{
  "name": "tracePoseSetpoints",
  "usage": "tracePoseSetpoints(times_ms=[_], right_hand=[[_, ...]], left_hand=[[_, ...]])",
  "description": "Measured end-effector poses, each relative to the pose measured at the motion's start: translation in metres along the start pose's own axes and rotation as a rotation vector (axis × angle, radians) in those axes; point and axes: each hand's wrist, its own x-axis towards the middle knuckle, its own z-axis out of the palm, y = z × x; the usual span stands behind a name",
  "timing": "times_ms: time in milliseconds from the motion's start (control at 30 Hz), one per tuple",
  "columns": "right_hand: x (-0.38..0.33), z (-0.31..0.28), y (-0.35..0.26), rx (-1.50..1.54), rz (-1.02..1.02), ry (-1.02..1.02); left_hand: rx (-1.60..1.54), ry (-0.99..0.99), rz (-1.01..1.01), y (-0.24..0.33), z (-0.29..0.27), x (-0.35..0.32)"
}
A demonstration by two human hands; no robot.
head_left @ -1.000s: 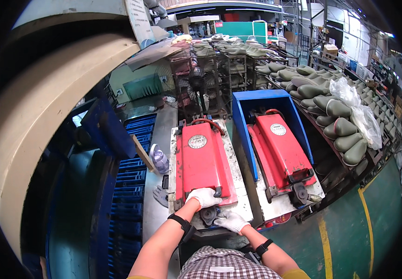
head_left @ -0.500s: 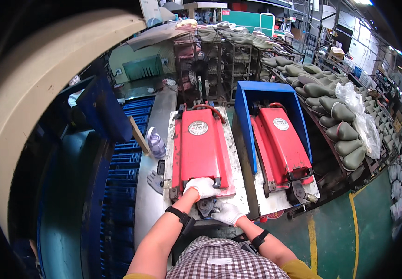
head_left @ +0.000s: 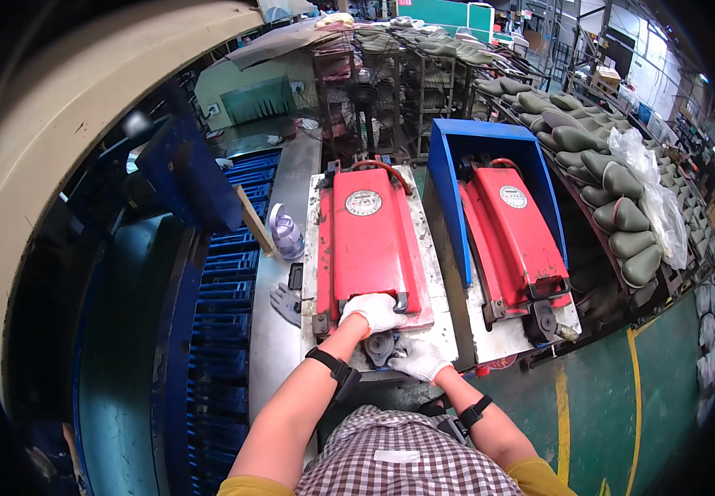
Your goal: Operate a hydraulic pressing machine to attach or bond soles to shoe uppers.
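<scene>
Straight in front of me lies a red machine cover with a round pale label, on a worn whitish base plate. My left hand, in a white knit glove, is wrapped round the black handle at the cover's near end. Just below it, a round black latch sticks out from the front edge. My right hand, gloved alike, has its fingers bent against the right side of this latch; what they pinch is hidden.
A second red cover stands to the right inside a blue hood. Racks of olive-green boots line the far right. A clear jug and a grey glove lie left, beside blue rollers.
The whole scene sits a little farther right and higher at the centre as my head has turned. Both hands keep their places at the handle and latch.
</scene>
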Motion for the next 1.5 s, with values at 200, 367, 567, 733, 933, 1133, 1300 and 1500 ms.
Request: tracePoseSetpoints(times_ms=[200, 367, 567, 733, 933, 1133, 1300, 1500], right_hand=[[-0.003, -0.003, -0.008, -0.033, 0.016, 0.025], [-0.002, -0.004, -0.008, -0.046, 0.037, 0.012], [0.001, 0.001, -0.003, -0.010, 0.031, 0.011], [0.001, 0.001, -0.001, 0.035, 0.003, 0.023], [0.001, 0.001, -0.001, 0.028, 0.028, 0.022], [0.001, 0.000, -0.001, 0.020, 0.023, 0.024], [-0.001, -0.002, -0.005, 0.031, 0.039, 0.012], [-0.001, -0.003, -0.005, 0.036, 0.027, 0.013]], left_hand=[[-0.003, 0.010, -0.001, -0.003, 0.001, 0.001], [-0.006, 0.003, 0.000, -0.002, 0.000, 0.000], [-0.004, 0.010, 0.010, -0.007, 0.003, 0.002], [-0.007, 0.011, 0.012, -0.004, 0.001, -0.001], [0.004, 0.010, 0.011, -0.004, 0.001, 0.001], [0.000, -0.003, 0.003, -0.005, 0.002, 0.002], [0.001, -0.016, 0.009, -0.006, 0.002, 0.003], [0.007, -0.007, 0.011, -0.007, 0.004, 0.003]])
